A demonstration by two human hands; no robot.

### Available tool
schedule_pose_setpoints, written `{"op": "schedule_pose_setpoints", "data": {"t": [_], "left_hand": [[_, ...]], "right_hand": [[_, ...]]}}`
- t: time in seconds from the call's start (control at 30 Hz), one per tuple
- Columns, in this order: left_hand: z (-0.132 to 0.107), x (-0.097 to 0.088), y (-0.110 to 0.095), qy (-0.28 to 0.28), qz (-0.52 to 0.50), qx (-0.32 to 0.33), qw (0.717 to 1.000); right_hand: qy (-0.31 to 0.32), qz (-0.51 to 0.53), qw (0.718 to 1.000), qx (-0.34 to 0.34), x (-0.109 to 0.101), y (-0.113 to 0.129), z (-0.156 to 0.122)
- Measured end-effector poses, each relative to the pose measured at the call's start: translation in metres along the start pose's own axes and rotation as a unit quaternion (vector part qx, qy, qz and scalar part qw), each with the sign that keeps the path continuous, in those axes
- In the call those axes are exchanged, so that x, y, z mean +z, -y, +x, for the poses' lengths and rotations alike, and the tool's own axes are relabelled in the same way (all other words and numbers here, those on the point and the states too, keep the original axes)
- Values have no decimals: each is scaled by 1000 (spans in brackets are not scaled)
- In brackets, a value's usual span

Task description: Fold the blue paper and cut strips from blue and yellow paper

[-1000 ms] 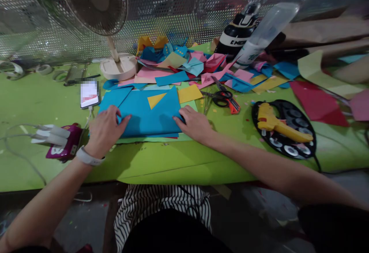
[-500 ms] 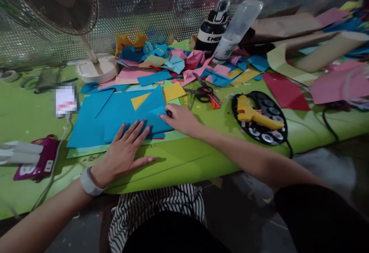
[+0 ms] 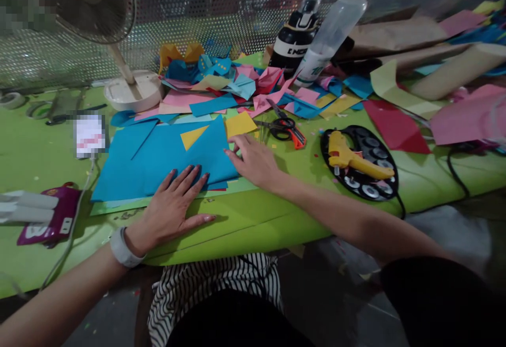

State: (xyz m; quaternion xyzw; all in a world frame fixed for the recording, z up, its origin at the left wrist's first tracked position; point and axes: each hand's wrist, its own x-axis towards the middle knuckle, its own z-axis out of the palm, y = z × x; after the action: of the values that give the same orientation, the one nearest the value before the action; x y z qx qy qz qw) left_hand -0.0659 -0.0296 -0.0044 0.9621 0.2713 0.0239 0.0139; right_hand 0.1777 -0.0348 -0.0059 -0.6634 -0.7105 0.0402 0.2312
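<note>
A stack of blue paper sheets (image 3: 158,160) lies on the green table (image 3: 39,157), with a small yellow triangle (image 3: 192,137) on top. My left hand (image 3: 172,207) lies flat and open on the sheets' near edge, fingers stretched out. At the stack's right edge rests my right hand (image 3: 255,161), its fingers apart and touching the blue paper. A yellow square of paper (image 3: 239,124) sits just beyond that hand.
Scissors with red-black handles (image 3: 285,126) and a yellow glue gun (image 3: 351,158) on a black tray lie to the right. A heap of coloured paper scraps (image 3: 245,86), a fan base (image 3: 132,91), bottles (image 3: 316,36), a phone (image 3: 90,135) and a purple device (image 3: 51,220) surround the sheets.
My left hand moved from the stack's left side to its near edge and flattened out. The view swung right, and my right hand shifted slightly along the right edge.
</note>
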Motion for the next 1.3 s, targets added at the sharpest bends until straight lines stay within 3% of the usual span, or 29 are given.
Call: {"op": "schedule_pose_setpoints", "data": {"t": [0.07, 0.17, 0.23, 0.33, 0.63, 1.03, 1.3], "left_hand": [[-1, 0, -1, 3, 1, -2, 1000], [0, 1, -4, 10, 0, -4, 1000], [0, -1, -4, 14, -9, -5, 1000], [-3, -4, -4, 24, -25, -17, 999], [-35, -4, -15, -11, 15, -44, 999], [-36, 1, -13, 12, -39, -33, 999], [-35, -1, -13, 8, -43, -32, 999]], "right_hand": [[-23, -18, 996, -90, -4, 6, -8], [73, -25, 959, -274, 0, 12, -21], [135, -31, 937, -322, 7, 12, -28], [169, -29, 933, -315, 19, 7, -34], [153, -25, 937, -314, 26, 2, -38], [120, -37, 932, -340, 31, 1, -43], [136, -39, 933, -330, 26, 3, -41]]}}
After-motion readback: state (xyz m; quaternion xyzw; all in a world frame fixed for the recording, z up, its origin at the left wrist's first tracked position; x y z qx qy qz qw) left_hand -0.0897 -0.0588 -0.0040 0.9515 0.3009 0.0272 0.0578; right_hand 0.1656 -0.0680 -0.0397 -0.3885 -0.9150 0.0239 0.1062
